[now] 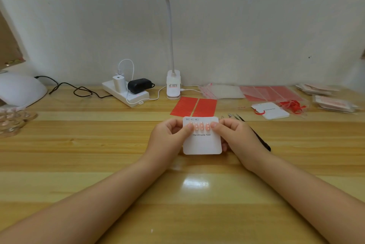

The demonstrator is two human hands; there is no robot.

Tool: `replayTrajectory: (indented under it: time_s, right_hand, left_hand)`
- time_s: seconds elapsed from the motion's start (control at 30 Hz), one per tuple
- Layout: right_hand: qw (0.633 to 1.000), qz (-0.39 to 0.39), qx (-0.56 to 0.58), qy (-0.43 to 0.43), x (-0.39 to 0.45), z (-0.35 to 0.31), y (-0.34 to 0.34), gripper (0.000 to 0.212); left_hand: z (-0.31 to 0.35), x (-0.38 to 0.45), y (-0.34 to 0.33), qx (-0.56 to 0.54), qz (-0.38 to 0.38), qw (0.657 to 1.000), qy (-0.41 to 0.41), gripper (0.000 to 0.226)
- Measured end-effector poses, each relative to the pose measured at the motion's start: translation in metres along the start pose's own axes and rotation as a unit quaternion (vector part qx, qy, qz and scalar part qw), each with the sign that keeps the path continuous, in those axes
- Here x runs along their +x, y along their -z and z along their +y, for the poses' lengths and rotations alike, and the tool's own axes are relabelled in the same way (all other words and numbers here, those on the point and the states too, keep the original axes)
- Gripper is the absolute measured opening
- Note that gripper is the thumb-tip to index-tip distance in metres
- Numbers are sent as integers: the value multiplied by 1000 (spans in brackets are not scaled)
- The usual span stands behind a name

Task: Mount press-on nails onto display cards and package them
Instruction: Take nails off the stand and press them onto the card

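Note:
A white display card (201, 143) printed "Handmade Nail" is held over the wooden table at centre. A row of pink press-on nails (201, 126) sits across its upper part. My left hand (167, 135) grips the card's left edge, its thumb pressing on the leftmost nail. My right hand (235, 135) grips the right edge, thumb on the rightmost nail. Fingers of both hands are behind the card. Black tweezers (256, 135) lie on the table partly under my right hand.
Red adhesive strip sheets (194, 106) lie just behind the card. Another white card with red string (270, 110), clear bags (223, 90), red sheets (270, 93) and packets (333, 102) sit at back right. A clip lamp (173, 85), power strip (126, 93), nail lamp (19, 89) and nail stands (11, 121) are to the left.

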State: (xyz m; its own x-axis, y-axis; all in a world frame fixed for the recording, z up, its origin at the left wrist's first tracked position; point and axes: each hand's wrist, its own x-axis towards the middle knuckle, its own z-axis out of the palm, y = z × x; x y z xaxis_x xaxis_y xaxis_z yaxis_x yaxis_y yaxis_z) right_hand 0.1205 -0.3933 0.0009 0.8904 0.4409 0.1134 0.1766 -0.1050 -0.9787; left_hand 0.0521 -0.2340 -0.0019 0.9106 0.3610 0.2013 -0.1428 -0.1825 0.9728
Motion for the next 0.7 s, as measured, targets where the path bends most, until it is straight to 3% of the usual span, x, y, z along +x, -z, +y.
replayTrajectory:
  time_s: [0.33, 0.6, 0.7]
  right_hand:
    - [998, 42, -49, 25, -2, 3, -5, 30]
    - [999, 17, 30, 1, 0, 1, -5, 33]
    - [1000, 12, 7, 12, -1, 1, -4, 31]
  left_hand:
    - [-1, -1, 0, 4, -12, 1000, 15, 6]
    - [0, 0, 0, 16, 6, 1000, 18, 9]
    - [0, -1, 0, 14, 7, 1000, 15, 10]
